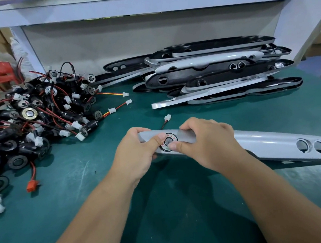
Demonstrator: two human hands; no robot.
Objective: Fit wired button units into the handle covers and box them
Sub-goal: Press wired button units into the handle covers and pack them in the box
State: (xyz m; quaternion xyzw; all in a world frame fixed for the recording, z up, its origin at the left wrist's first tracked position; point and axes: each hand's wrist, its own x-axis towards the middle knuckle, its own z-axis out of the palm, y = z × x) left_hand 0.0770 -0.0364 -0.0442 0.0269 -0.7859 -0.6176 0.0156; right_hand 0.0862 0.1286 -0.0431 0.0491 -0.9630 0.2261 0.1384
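A long silver handle cover (pixel 266 143) lies across the green table in front of me, with two round holes near its right end. My left hand (pixel 137 153) grips its left end, thumb pressing on a round button unit (pixel 168 142) seated in the cover. My right hand (pixel 203 142) wraps over the cover from above, its thumb also on the button's ring. The unit's red-black wire with a white plug (pixel 167 118) sticks out behind the cover.
A heap of wired button units (pixel 32 123) covers the table's left side. A stack of silver and black handle covers (pixel 220 71) lies at the back under a white shelf (pixel 138 0). Red stools (pixel 2 73) stand beyond the left edge.
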